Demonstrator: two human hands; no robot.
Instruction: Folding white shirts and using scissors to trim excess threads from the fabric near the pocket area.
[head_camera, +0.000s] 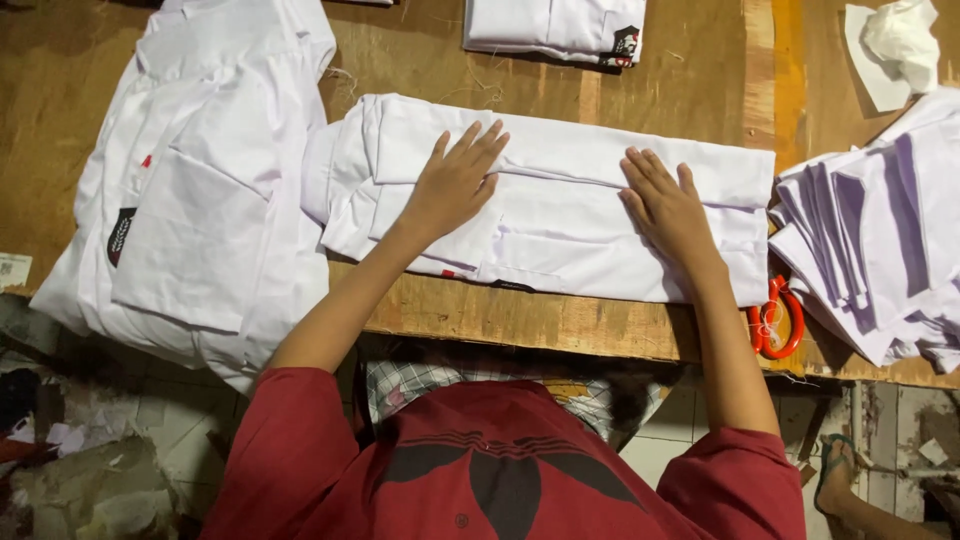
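Left hand (455, 185) and right hand (665, 205) both lie palm-down, fingers straight and released, pressing flat on a folded white shirt (560, 235) of smooth cotton-like cloth, folded into a long rectangle at centre of the worn wooden table (560, 80); forearms extend up from 6 o'clock. At 9 o'clock, touching the shirt: unfolded white shirts (215, 190) stacked; at 3 o'clock, fanned white fabric pieces (880, 240), orange-handled scissors (778, 320) just beside; at 12 o'clock another folded shirt (555, 25).
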